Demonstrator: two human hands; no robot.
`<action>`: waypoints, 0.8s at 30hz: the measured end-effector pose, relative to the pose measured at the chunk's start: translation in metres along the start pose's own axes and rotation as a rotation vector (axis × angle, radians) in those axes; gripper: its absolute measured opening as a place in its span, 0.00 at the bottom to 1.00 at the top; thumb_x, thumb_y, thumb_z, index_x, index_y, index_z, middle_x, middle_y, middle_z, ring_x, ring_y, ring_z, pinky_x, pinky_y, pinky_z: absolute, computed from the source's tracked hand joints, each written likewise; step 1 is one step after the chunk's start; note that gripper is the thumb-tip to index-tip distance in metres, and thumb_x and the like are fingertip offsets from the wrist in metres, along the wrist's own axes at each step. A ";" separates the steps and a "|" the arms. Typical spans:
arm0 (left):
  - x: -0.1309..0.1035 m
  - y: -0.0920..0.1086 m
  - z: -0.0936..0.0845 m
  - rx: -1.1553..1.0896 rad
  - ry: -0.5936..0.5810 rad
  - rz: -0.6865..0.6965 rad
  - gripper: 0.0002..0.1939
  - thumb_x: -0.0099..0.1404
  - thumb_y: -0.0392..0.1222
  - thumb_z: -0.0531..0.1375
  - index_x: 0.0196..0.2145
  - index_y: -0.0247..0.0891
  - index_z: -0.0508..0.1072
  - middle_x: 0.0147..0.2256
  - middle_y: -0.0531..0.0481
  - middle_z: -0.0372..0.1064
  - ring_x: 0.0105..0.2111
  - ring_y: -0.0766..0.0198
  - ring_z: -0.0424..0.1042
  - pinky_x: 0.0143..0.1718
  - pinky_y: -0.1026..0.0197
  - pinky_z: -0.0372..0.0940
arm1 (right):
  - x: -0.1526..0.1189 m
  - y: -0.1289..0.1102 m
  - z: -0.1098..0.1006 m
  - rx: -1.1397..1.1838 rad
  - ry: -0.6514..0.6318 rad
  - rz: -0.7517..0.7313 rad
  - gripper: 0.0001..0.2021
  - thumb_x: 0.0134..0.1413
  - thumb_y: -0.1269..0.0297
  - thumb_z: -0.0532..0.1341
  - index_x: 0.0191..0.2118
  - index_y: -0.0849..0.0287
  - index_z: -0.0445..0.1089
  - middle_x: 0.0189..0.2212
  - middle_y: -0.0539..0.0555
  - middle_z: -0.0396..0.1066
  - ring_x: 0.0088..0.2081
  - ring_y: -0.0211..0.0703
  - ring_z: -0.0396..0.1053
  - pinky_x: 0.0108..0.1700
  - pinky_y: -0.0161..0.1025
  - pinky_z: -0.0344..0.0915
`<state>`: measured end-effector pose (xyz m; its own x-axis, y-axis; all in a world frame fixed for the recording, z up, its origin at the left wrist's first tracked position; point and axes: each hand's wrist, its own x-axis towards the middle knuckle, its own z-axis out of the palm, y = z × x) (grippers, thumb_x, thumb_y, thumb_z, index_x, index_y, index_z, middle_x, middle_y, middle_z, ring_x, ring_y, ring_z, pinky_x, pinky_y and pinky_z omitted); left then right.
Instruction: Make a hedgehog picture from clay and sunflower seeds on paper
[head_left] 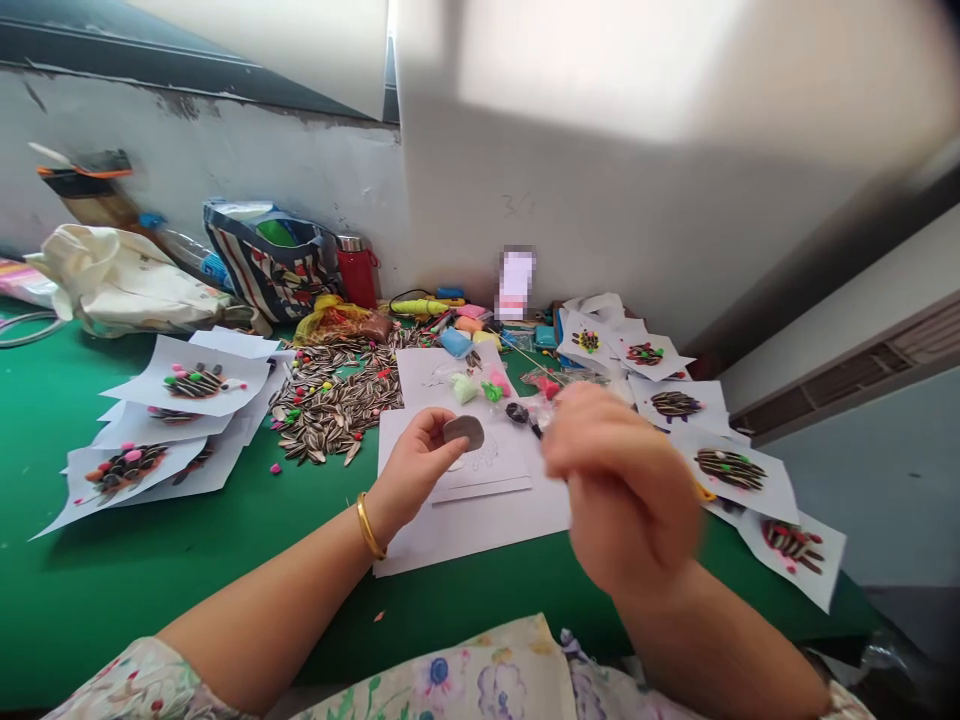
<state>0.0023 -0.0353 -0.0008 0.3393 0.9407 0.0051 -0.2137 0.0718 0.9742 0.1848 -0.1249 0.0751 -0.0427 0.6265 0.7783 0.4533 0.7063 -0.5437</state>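
My left hand [424, 460], with a gold bangle at the wrist, pinches a flat grey-brown disc, clay-like in look [465, 432], between thumb and fingers. The disc is just above a white sheet [480, 478] with a faint line drawing. To the right, my right hand [626, 480] is raised over the papers, curled and smeared by motion. Whether it holds anything cannot be made out. Beside its fingertips is a small dark lump [517, 412]. Soft green lumps [463, 387] and pink ones [499, 380] lie on the paper beyond the disc.
Striped sunflower seeds [337, 400] are heaped left of the papers on a green table [300, 600]. Seed-decorated cards lie in a left stack [214, 375] and a right row [731, 470]. A red flask [357, 272], striped bag [270, 260] and blurred-out phone-like rectangle [515, 283] stand behind.
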 end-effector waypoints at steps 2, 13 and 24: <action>0.000 0.000 0.001 0.004 -0.008 0.013 0.18 0.55 0.43 0.69 0.40 0.38 0.68 0.34 0.53 0.70 0.34 0.65 0.70 0.36 0.63 0.65 | 0.007 0.022 0.019 -0.037 -0.035 0.130 0.10 0.62 0.69 0.55 0.45 0.51 0.69 0.36 0.52 0.70 0.39 0.44 0.70 0.46 0.48 0.67; 0.002 -0.013 -0.001 0.371 -0.059 0.085 0.21 0.56 0.37 0.65 0.47 0.40 0.66 0.32 0.53 0.68 0.34 0.64 0.69 0.37 0.61 0.65 | -0.026 0.086 0.056 0.167 -0.312 0.649 0.04 0.54 0.65 0.61 0.34 0.57 0.72 0.32 0.51 0.72 0.37 0.43 0.68 0.41 0.41 0.64; 0.003 -0.006 -0.005 0.426 -0.135 -0.011 0.13 0.63 0.50 0.61 0.33 0.36 0.71 0.32 0.50 0.70 0.33 0.62 0.69 0.36 0.60 0.65 | -0.030 0.089 0.058 0.334 -0.224 0.716 0.06 0.57 0.61 0.60 0.33 0.57 0.69 0.30 0.51 0.70 0.35 0.42 0.69 0.41 0.41 0.65</action>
<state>0.0004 -0.0313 -0.0077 0.4618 0.8870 -0.0038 0.1776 -0.0882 0.9802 0.1744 -0.0620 -0.0147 -0.0362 0.9887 0.1453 0.1505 0.1492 -0.9773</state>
